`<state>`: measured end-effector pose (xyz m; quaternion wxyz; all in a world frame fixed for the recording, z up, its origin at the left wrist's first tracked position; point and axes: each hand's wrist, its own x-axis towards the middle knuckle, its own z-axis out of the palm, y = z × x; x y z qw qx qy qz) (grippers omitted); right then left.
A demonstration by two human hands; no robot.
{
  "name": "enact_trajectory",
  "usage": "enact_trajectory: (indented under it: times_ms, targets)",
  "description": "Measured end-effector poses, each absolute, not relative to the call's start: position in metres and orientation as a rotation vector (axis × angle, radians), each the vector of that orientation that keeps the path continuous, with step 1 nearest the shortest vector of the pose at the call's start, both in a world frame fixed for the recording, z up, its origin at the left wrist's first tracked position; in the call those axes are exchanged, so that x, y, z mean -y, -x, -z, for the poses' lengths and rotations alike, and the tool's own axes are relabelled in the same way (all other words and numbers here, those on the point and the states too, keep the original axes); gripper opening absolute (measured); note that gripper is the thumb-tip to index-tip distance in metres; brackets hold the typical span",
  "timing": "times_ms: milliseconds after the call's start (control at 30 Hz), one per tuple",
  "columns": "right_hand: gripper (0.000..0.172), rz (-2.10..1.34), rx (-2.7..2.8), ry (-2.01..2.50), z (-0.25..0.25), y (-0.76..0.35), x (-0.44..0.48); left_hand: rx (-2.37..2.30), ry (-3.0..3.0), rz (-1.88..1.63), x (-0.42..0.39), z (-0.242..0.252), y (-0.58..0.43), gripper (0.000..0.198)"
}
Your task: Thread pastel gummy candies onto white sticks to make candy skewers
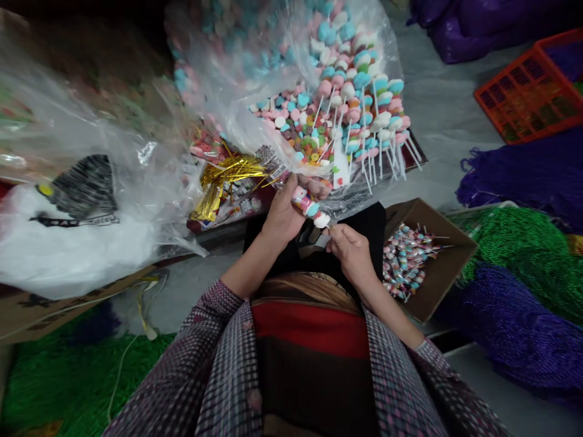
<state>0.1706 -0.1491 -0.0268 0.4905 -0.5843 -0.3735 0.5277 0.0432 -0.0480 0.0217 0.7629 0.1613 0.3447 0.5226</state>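
Note:
A candy skewer (311, 209) with pink, blue and white pieces lies between my two hands. My left hand (286, 212) is closed around its upper end, where clear wrapping shows. The lower end, by the white piece, is pinched in the fingers of my right hand (348, 246). Just beyond my hands are loose small candies (296, 118) in a clear plastic bag, and many unwrapped skewers (364, 121) with white sticks pointing toward me. Gold twist ties (234, 173) sit beside my left hand.
To the right, a cardboard box (449, 267) holds wrapped candy skewers (410, 258). Green (523, 249) and purple strands (528, 321) lie beyond it, with an orange crate (523, 97) farther back. A large white plastic bag (77, 249) is at left.

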Motion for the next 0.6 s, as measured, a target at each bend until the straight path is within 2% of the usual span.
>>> enact_trajectory:
  times_ms: [133, 233, 333, 500, 600]
  targets:
    - [0.041, -1.828, 0.649, 1.167, 0.023, -0.169, 0.147, -0.700, -0.390, -1.116, 0.050, -0.015, -0.041, 0.038]
    - [0.040, -1.960, 0.602, 1.091, 0.023, -0.168, 0.146, -0.682, -0.443, -1.065, 0.050, -0.010, -0.038, 0.038]
    - [0.039, -1.768, 0.653, 1.222, 0.027, -0.166, 0.146, -0.641, -0.518, -1.031, 0.048, -0.005, -0.034, 0.033]
    - [0.030, -1.070, 0.930, 1.512, 0.030, -0.166, 0.148, -0.675, -0.494, -1.085, 0.043, 0.000, -0.034, 0.027]
    - [0.024, -1.007, 0.956, 1.532, 0.033, -0.167, 0.146, -0.716, -0.491, -1.027, 0.047, 0.005, -0.038, 0.026]
